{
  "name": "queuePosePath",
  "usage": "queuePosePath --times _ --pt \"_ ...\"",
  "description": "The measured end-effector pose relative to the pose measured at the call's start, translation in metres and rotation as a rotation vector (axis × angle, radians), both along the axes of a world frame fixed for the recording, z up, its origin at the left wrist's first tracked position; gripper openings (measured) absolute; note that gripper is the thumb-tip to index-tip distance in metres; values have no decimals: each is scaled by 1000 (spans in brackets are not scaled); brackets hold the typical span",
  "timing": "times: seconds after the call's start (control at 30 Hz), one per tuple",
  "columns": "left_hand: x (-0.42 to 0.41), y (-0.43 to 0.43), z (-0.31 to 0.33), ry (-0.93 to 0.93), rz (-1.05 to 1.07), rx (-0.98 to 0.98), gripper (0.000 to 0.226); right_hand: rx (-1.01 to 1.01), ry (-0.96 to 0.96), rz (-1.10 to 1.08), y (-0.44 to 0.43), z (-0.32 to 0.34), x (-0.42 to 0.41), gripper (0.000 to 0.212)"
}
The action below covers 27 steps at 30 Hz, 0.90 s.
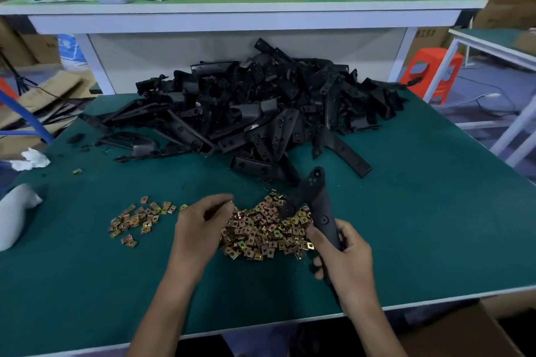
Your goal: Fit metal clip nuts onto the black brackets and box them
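Note:
A big heap of black brackets (261, 107) covers the far half of the green table (420, 211). Brass-coloured clip nuts (261, 232) lie in a pile near the front, with a smaller scatter of clip nuts (136, 219) to the left. My right hand (345, 261) grips the lower end of one long black bracket (314, 200), which points up and away over the nut pile. My left hand (203, 226) rests at the left edge of the pile, fingertips pinched together; whether a nut sits between them is unclear.
A cardboard box (464, 330) sits below the table's front right edge. A raised shelf (232, 6) behind the heap carries a carton, a water bottle, rags and a plastic bag. White rag pieces (32, 158) lie at the left edge. An orange stool (432, 72) stands at the right.

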<state>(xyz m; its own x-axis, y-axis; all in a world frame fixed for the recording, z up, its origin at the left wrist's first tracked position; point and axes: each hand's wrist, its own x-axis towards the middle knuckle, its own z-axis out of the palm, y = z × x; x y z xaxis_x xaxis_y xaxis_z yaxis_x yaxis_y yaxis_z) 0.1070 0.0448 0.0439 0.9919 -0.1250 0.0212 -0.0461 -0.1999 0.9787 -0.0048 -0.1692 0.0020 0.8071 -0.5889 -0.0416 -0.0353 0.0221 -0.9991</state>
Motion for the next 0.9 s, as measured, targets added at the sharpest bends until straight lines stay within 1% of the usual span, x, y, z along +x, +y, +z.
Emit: queuePosePath --times 0.1,0.17,0.23,0.33,0.47,0.8,0.9 --pt "-8 -18 12 9 -135 -76 21 -14 -21 -18 2 0 -1 16" --pt "-12 -29 17 20 -222 -80 21 -27 -25 -6 4 1 -2 17" --pt "-14 -40 20 44 -257 -79 22 -32 -31 11 5 1 -4 18" --pt "-15 -51 22 95 -284 -95 21 -37 -35 31 7 1 -5 19" --pt "-16 -55 23 120 -336 -137 22 -69 -25 45 6 1 -5 21" --pt "-16 -49 20 165 -324 -217 22 -75 -10 57 4 0 -6 19" --pt "-16 -49 20 157 -326 -188 22 -82 -2 63 3 0 -6 18"
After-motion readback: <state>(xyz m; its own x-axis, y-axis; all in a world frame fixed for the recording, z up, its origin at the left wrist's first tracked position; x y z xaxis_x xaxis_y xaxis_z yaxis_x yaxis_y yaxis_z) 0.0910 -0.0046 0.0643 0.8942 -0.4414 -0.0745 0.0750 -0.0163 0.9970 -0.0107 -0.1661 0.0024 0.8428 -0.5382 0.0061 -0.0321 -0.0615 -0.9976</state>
